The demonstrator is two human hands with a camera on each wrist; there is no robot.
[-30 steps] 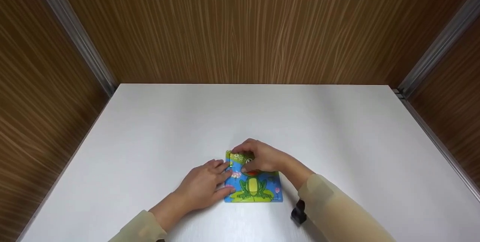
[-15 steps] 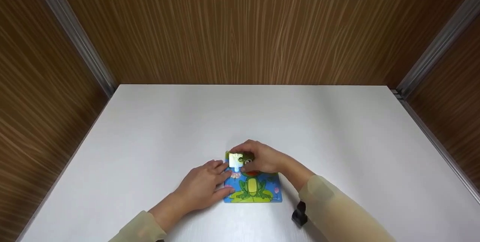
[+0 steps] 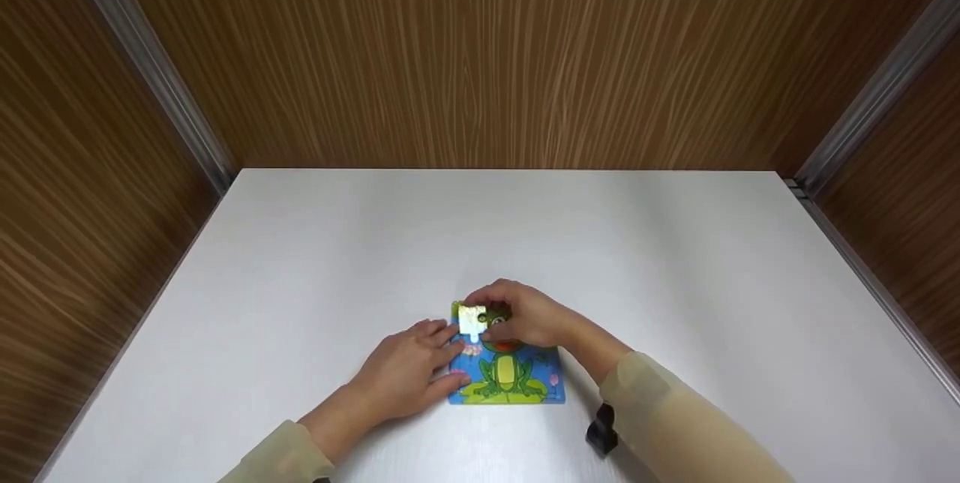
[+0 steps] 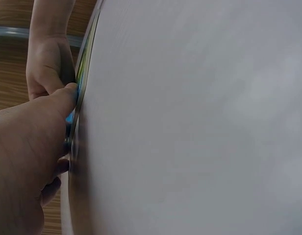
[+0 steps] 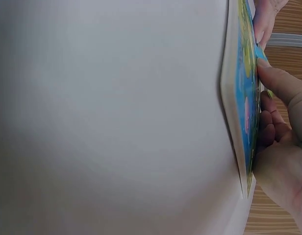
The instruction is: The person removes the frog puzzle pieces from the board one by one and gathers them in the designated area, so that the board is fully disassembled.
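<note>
A square frog jigsaw puzzle [image 3: 507, 374] lies flat on the white table, with a frog on a lily pad against blue. Over its upper left corner a puzzle piece [image 3: 471, 320] shines white with glare, its knob pointing toward the near side. My right hand [image 3: 527, 314] pinches this piece between thumb and fingers; the right wrist view shows its blue and yellow face [image 5: 260, 53] tilted up at the board. My left hand [image 3: 411, 369] rests at the puzzle's left side, fingers spread and thumb touching the edge. Part of the frog's head is hidden under my right hand.
The white table [image 3: 300, 258] extends around the puzzle on every side. Wood-grain panels [image 3: 465, 55] stand at the back and both sides, with metal strips at the corners. A black strap end [image 3: 601, 430] hangs below my right sleeve.
The puzzle piece has tilted slightly: its flower print showed a second ago, and now it reflects white. My right hand has shifted only a little; my left hand stays in place.
</note>
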